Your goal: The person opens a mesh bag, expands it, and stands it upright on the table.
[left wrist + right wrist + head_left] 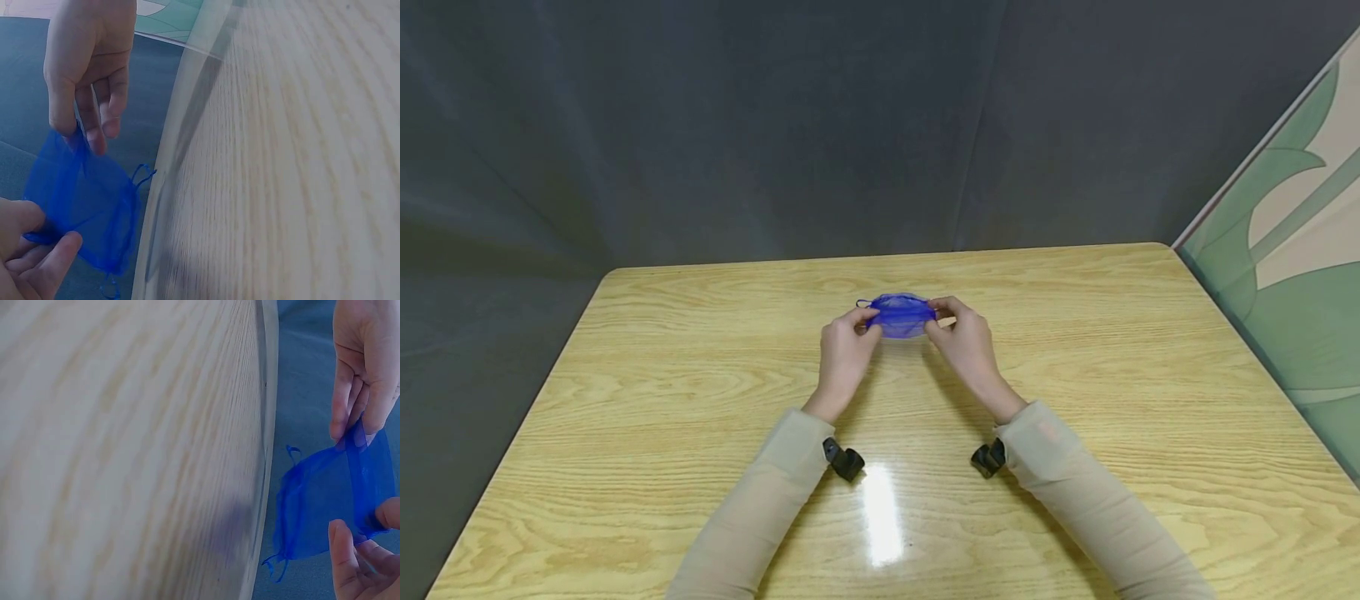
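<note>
A sheer blue drawstring pouch point(901, 317) is held up off the table between my two hands. At its left side my left hand point(845, 354) pinches the fabric between thumb and fingers. My right hand point(968, 343) pinches the opposite side in the same way. The pouch looks flat, see-through and slightly gathered along one band. Thin blue cord loops point(144, 175) stick out from its gathered end, seen in both wrist views. Another cord end point(275, 565) hangs from that end in the right wrist view.
The wooden table point(662, 433) has light grain and a bright reflection near its front. A dark curtain point(850, 133) hangs behind it. On the right stands a panel with green leaf shapes point(1300, 275). Small black cameras point(844, 460) sit at both sleeve cuffs.
</note>
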Available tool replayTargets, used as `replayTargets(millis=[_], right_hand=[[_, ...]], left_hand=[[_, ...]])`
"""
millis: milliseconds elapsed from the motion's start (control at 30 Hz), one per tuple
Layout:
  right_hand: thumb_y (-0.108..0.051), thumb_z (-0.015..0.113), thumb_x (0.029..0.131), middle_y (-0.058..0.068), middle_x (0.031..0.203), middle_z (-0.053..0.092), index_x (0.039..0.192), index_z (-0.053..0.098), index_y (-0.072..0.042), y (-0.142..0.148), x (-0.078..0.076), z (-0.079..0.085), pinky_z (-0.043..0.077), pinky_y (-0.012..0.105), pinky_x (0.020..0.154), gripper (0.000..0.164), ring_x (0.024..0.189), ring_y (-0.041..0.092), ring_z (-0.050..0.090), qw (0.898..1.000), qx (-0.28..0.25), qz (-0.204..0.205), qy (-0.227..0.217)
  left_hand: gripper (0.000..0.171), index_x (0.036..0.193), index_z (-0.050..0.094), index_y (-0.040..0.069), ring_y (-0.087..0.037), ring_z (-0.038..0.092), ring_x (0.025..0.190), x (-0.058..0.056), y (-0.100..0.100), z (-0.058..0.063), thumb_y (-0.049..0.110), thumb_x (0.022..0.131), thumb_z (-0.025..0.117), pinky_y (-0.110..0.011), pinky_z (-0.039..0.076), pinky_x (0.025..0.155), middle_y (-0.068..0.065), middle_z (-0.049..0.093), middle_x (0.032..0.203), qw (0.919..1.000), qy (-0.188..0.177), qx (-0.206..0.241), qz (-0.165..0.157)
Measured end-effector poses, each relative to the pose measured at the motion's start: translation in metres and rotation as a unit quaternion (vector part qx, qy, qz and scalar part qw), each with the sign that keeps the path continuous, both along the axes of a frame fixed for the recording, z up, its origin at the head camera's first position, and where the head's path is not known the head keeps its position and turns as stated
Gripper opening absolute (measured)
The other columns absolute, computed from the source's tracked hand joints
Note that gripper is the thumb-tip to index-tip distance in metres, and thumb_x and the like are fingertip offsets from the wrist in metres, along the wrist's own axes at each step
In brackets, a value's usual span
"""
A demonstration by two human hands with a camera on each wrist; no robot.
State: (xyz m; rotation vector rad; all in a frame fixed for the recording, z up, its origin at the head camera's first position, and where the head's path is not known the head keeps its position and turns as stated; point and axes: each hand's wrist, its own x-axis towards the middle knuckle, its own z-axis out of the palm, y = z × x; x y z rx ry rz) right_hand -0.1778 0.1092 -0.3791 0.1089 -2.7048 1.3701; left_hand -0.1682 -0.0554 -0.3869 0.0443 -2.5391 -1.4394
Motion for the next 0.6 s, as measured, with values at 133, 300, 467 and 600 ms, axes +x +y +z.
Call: replayTargets(millis=[133,300,467,600], right_hand=[[-0.006,0.055,0.086,0.019,0.105,0.069,0.117,0.064,-0.001,-0.0007,-0.0004,-0.0001,0.044,0.020,0.053,0.033,0.068,0.024,0.064,1.000,-0.005,-0.007,0.005],[-0.006,0.055,0.086,0.018,0.108,0.069,0.117,0.064,-0.001,-0.0008,-0.0009,-0.0012,0.047,0.017,0.058,0.033,0.080,0.029,0.069,1.000,-0.012,-0.015,0.006],[-0.004,0.055,0.085,0.018,0.109,0.069,0.117,0.065,-0.001,-0.0012,-0.0009,-0.0020,0.048,0.016,0.059,0.034,0.082,0.029,0.070,1.000,-0.024,-0.018,0.008],[-0.004,0.055,0.085,0.018,0.109,0.069,0.117,0.065,-0.001,-0.0016,-0.0007,-0.0020,0.047,0.014,0.058,0.034,0.081,0.029,0.070,0.999,-0.023,-0.019,0.014]], left_hand=[[0.023,0.106,0.072,0.003,-0.022,0.066,0.081,0.0009,0.0004,0.0005,0.003,0.085,0.061,-0.027,0.052,0.067,-0.013,0.073,0.098,1.0000,0.004,0.007,0.004],[0.023,0.106,0.071,0.003,-0.024,0.068,0.086,0.0011,0.0011,0.0011,0.002,0.085,0.062,-0.031,0.056,0.070,-0.014,0.073,0.099,0.9995,0.004,0.028,0.012],[0.025,0.105,0.072,0.004,-0.025,0.070,0.089,0.0003,0.0014,0.0011,0.002,0.082,0.062,-0.033,0.058,0.072,-0.013,0.073,0.101,0.9986,0.006,0.047,0.025],[0.027,0.105,0.071,0.003,-0.026,0.070,0.090,-0.0003,0.0011,0.0004,0.000,0.081,0.061,-0.034,0.059,0.073,-0.014,0.073,0.103,0.9980,0.008,0.056,0.027]])
